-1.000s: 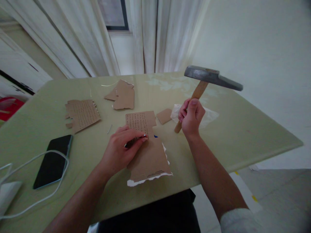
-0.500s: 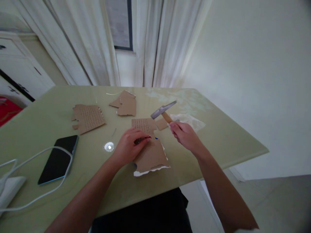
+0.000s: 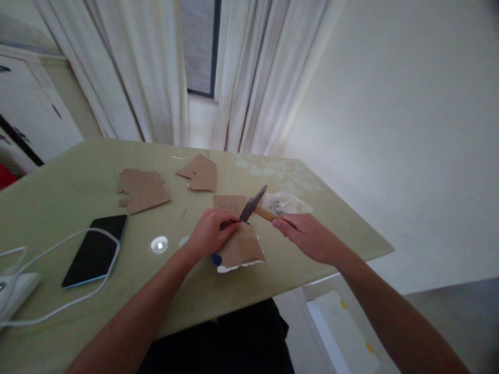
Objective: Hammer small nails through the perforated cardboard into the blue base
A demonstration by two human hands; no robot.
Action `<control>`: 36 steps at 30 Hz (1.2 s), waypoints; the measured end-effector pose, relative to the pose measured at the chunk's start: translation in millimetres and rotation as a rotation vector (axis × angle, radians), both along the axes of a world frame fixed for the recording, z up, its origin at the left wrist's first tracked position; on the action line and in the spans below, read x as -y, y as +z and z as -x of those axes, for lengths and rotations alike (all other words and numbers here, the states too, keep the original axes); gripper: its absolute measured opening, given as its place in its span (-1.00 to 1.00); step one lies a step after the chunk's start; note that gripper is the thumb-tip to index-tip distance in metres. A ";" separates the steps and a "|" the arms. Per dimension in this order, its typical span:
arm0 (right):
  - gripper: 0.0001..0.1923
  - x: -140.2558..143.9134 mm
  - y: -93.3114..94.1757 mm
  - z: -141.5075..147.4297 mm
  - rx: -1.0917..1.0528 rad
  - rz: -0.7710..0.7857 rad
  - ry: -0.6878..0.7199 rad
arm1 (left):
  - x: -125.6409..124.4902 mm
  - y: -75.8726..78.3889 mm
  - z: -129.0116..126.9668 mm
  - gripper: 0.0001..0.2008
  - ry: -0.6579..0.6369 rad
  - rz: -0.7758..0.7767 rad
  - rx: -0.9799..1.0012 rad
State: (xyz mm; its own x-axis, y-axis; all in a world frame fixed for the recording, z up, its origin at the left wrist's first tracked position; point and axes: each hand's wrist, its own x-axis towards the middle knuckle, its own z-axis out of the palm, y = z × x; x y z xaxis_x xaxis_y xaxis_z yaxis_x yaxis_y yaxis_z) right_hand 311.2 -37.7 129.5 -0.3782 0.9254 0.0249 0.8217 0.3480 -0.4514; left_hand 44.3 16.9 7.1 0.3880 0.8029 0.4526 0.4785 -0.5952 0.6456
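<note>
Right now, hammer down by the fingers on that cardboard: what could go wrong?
1. The hammer head sits right beside the left hand fingertips pinching something at the cardboard; a slight miss would likely hit a finger.
2. The cardboard lies near the table edge and could slide off under a blow.
3. The right hand grips the handle's far end, so aim may be loose.

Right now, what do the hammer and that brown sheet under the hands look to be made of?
The hammer seems to have a dull grey metal head and a pale, bare wooden handle, which the right hand holds. The brown sheet looks like matte cardboard: its torn near edge shows a white ragged layer, and rows of small holes dot its far part. The left hand presses on it.
</note>
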 end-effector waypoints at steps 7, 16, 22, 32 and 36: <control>-0.44 -0.7 -9.6 3.4 -0.035 -0.030 -0.046 | -0.1 -1.9 -0.2 -0.85 -0.018 0.020 0.046; -0.43 -1.5 -12.7 5.1 -0.049 -0.055 -0.084 | 0.5 -0.8 -1.1 -0.86 -0.013 0.046 0.016; -0.45 0.6 -28.0 2.8 0.050 0.069 -0.051 | 5.6 3.5 -0.8 -0.77 0.032 0.055 -0.009; -0.47 -0.5 -46.0 7.4 0.025 0.038 -0.068 | 6.1 0.5 -0.3 -0.60 0.041 0.056 -0.069; -0.44 -5.8 -47.7 1.6 -0.145 -0.055 -0.132 | 6.1 -2.1 -2.6 -0.55 0.047 0.052 -0.006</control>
